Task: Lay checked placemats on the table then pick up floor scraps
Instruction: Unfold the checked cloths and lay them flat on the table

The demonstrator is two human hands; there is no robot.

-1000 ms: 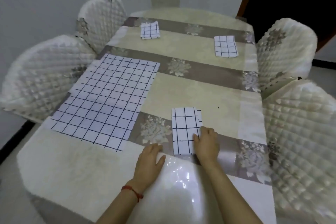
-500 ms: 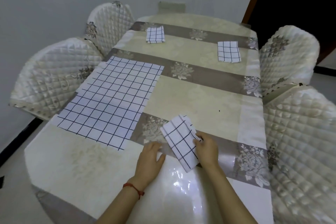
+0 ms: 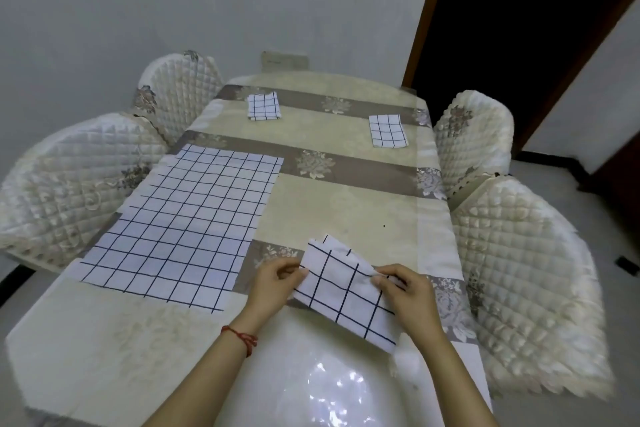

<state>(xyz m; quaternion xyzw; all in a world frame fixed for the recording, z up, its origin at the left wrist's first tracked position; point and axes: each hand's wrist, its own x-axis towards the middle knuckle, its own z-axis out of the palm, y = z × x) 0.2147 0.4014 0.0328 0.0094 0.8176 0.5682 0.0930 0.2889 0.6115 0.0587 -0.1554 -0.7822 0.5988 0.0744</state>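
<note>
Both hands on a folded mat (image 3: pixel 346 291) at lower centre of the frame: left hand (image 3: pixel 273 282) pinching its left edge, right hand (image 3: pixel 403 291) pinching the top fold on the right, mat tilted and lifted partly off the table (image 3: pixel 346 198). Probably about to be opened out. One mat (image 3: pixel 183 222) already spread flat at centre left. Two more still folded near the top: one (image 3: pixel 264 106) at upper centre, one (image 3: pixel 387 131) to its right. So roughly a quarter laid; floor scraps not yet touched, none plainly visible. Quilted chairs (image 3: pixel 69 184) crowding both sides, tight against the table edges. Dark doorway (image 3: pixel 519 28) at upper right.
</note>
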